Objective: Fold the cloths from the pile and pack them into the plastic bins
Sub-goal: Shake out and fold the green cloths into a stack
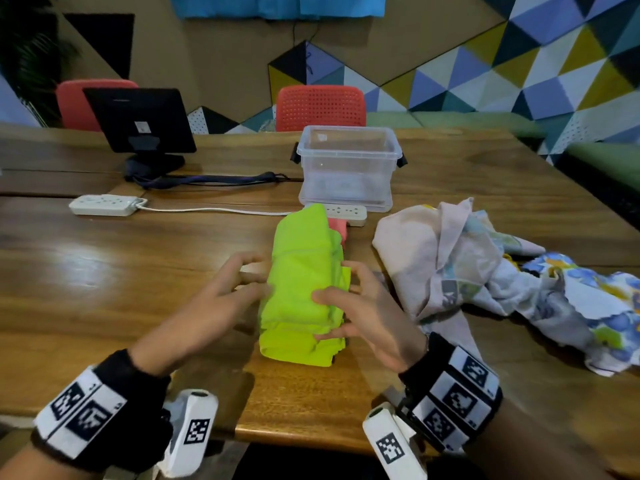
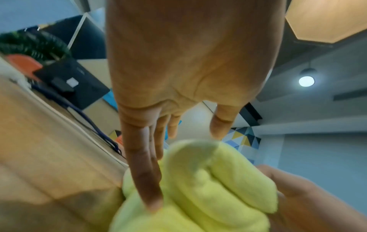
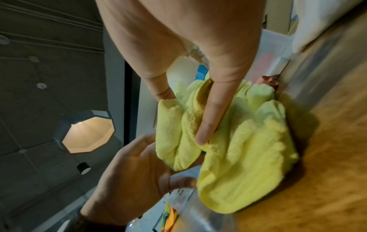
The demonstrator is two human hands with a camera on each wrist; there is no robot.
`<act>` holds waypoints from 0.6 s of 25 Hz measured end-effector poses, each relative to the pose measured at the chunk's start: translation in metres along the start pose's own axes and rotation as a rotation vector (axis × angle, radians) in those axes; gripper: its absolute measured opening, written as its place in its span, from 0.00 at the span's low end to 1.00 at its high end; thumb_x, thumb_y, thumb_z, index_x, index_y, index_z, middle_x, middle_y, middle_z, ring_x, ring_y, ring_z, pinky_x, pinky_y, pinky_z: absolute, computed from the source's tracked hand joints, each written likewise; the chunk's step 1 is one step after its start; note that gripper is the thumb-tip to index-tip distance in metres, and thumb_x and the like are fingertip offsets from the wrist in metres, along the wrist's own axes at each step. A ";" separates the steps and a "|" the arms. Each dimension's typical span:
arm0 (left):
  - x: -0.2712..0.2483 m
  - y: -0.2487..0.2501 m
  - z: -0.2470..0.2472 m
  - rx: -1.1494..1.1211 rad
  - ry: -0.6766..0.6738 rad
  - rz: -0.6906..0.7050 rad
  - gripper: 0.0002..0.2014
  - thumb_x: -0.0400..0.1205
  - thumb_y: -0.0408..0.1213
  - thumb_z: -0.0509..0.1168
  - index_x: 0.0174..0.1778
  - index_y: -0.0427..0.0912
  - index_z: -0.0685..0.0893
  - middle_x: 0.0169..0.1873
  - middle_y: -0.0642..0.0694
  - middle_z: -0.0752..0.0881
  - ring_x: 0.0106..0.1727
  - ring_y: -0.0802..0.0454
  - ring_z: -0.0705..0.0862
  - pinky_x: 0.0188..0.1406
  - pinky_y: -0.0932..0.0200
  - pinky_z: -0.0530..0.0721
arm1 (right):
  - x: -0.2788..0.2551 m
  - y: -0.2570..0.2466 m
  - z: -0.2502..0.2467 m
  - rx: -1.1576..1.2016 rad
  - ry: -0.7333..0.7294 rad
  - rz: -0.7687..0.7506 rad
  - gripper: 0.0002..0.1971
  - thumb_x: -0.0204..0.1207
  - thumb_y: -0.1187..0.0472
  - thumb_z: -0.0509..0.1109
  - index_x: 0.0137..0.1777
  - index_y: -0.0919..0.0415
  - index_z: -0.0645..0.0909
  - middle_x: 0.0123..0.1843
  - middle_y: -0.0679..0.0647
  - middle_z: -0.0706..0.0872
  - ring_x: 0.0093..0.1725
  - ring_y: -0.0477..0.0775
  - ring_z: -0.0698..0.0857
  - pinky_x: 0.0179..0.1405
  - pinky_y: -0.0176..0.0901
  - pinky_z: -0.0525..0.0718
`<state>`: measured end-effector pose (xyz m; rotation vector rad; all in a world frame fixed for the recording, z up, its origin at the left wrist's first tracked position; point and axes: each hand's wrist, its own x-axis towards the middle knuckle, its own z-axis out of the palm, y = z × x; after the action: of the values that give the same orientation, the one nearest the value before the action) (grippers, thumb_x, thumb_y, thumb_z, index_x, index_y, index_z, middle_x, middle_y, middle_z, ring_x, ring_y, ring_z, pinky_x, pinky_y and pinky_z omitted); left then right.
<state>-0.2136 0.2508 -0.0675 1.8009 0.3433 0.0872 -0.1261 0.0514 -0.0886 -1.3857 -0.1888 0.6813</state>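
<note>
A folded lime-green cloth (image 1: 304,282) lies on the wooden table (image 1: 121,271) in front of me. My left hand (image 1: 249,275) touches its left side with straight fingers (image 2: 151,196). My right hand (image 1: 341,289) holds its right side, a fold (image 3: 178,125) pinched between thumb and fingers. Behind it peeks a coral cloth (image 1: 337,228). The clear plastic bin (image 1: 349,168) stands open farther back with no cloth visible inside. The pile of pale printed cloths (image 1: 485,265) lies crumpled to the right.
Two white power strips (image 1: 104,205) (image 1: 346,213) and their cable lie between the cloth and the bin. At the back left stands a black monitor (image 1: 138,119) with a dark strap. Red chairs (image 1: 320,107) line the far side. The table's front edge (image 1: 311,441) is close to my wrists.
</note>
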 end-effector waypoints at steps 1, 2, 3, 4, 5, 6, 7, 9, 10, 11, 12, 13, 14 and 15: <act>0.001 0.002 0.003 -0.042 0.003 0.028 0.21 0.81 0.35 0.73 0.68 0.55 0.79 0.58 0.48 0.88 0.53 0.48 0.90 0.40 0.50 0.89 | -0.002 -0.002 0.003 -0.010 -0.013 -0.015 0.33 0.74 0.64 0.80 0.75 0.48 0.69 0.63 0.57 0.87 0.53 0.56 0.92 0.42 0.61 0.92; 0.002 0.003 0.005 -0.055 0.007 0.055 0.21 0.81 0.34 0.72 0.69 0.54 0.79 0.58 0.48 0.88 0.52 0.47 0.91 0.40 0.51 0.89 | -0.003 -0.003 0.006 -0.041 -0.020 -0.029 0.32 0.75 0.63 0.79 0.74 0.46 0.69 0.62 0.55 0.88 0.52 0.55 0.92 0.42 0.61 0.92; 0.002 0.002 0.007 -0.045 0.016 0.072 0.23 0.80 0.33 0.73 0.69 0.53 0.79 0.58 0.47 0.87 0.50 0.48 0.91 0.40 0.53 0.89 | -0.005 -0.003 0.008 -0.099 -0.020 -0.039 0.32 0.75 0.61 0.79 0.74 0.45 0.68 0.61 0.53 0.88 0.51 0.53 0.93 0.42 0.60 0.92; 0.004 -0.001 0.009 -0.021 0.023 0.076 0.23 0.79 0.30 0.73 0.69 0.51 0.79 0.58 0.45 0.86 0.46 0.51 0.91 0.38 0.57 0.89 | -0.006 -0.002 0.009 -0.189 -0.014 -0.048 0.32 0.75 0.57 0.80 0.74 0.44 0.67 0.61 0.51 0.88 0.50 0.52 0.93 0.41 0.60 0.93; 0.005 -0.004 0.011 0.009 0.019 0.065 0.23 0.79 0.28 0.73 0.69 0.49 0.79 0.58 0.42 0.86 0.41 0.56 0.90 0.36 0.61 0.88 | -0.007 0.000 0.008 -0.301 -0.009 -0.061 0.33 0.74 0.52 0.80 0.74 0.42 0.66 0.61 0.48 0.87 0.49 0.51 0.92 0.40 0.60 0.93; 0.007 -0.007 0.013 0.043 0.007 0.048 0.23 0.79 0.28 0.73 0.68 0.47 0.79 0.58 0.40 0.86 0.38 0.61 0.88 0.34 0.64 0.86 | -0.008 0.001 0.005 -0.415 -0.002 -0.075 0.34 0.72 0.46 0.79 0.74 0.40 0.65 0.62 0.46 0.84 0.49 0.50 0.92 0.38 0.59 0.93; 0.008 -0.010 0.015 0.077 0.003 0.043 0.22 0.79 0.28 0.74 0.67 0.47 0.79 0.57 0.40 0.85 0.35 0.64 0.87 0.33 0.67 0.85 | -0.008 0.003 0.002 -0.522 0.012 -0.093 0.35 0.71 0.42 0.78 0.74 0.38 0.64 0.64 0.44 0.81 0.49 0.49 0.91 0.37 0.58 0.93; 0.010 -0.015 0.015 0.237 0.062 0.141 0.23 0.77 0.34 0.78 0.65 0.51 0.80 0.55 0.47 0.84 0.39 0.67 0.85 0.34 0.72 0.82 | -0.009 0.005 -0.005 -0.718 0.066 -0.211 0.36 0.71 0.38 0.76 0.75 0.33 0.62 0.66 0.42 0.73 0.57 0.47 0.85 0.49 0.56 0.90; 0.010 -0.017 0.013 0.343 0.103 0.242 0.24 0.75 0.39 0.80 0.65 0.54 0.81 0.56 0.52 0.83 0.44 0.66 0.85 0.37 0.73 0.81 | -0.009 0.007 -0.008 -0.800 0.083 -0.313 0.35 0.72 0.38 0.76 0.75 0.30 0.62 0.66 0.42 0.70 0.62 0.46 0.80 0.56 0.52 0.86; 0.009 -0.017 0.010 0.438 0.119 0.348 0.23 0.74 0.47 0.80 0.64 0.58 0.83 0.57 0.55 0.82 0.50 0.65 0.84 0.41 0.73 0.81 | -0.010 0.006 -0.009 -0.863 0.080 -0.422 0.33 0.73 0.40 0.75 0.76 0.30 0.64 0.67 0.42 0.68 0.65 0.47 0.76 0.62 0.50 0.83; 0.008 -0.016 0.008 0.518 0.093 0.418 0.22 0.74 0.56 0.76 0.64 0.61 0.85 0.61 0.58 0.82 0.56 0.65 0.83 0.47 0.71 0.81 | -0.009 0.006 -0.008 -0.925 0.065 -0.511 0.31 0.74 0.42 0.75 0.76 0.31 0.68 0.68 0.42 0.67 0.68 0.48 0.73 0.65 0.50 0.80; 0.009 -0.016 0.007 0.591 0.042 0.444 0.23 0.74 0.63 0.69 0.65 0.63 0.86 0.65 0.60 0.82 0.61 0.66 0.82 0.53 0.68 0.81 | -0.009 0.005 -0.008 -1.006 0.056 -0.567 0.27 0.75 0.43 0.74 0.74 0.32 0.72 0.69 0.43 0.67 0.70 0.50 0.72 0.66 0.50 0.79; 0.010 -0.016 0.006 0.666 -0.008 0.448 0.26 0.75 0.67 0.63 0.67 0.65 0.85 0.69 0.62 0.81 0.65 0.67 0.80 0.59 0.65 0.80 | -0.008 0.003 -0.008 -1.116 0.068 -0.595 0.24 0.77 0.43 0.72 0.73 0.33 0.76 0.70 0.44 0.67 0.70 0.53 0.71 0.65 0.52 0.79; 0.010 -0.016 0.005 0.734 -0.051 0.443 0.29 0.76 0.70 0.58 0.71 0.65 0.83 0.72 0.63 0.79 0.69 0.66 0.78 0.64 0.63 0.78 | -0.007 0.000 -0.008 -1.252 0.088 -0.608 0.21 0.78 0.41 0.68 0.72 0.35 0.78 0.71 0.46 0.69 0.69 0.56 0.72 0.62 0.54 0.80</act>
<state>-0.2057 0.2526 -0.0850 2.5797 -0.0912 0.2495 -0.1274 0.0408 -0.0888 -2.3611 -1.0441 -0.1029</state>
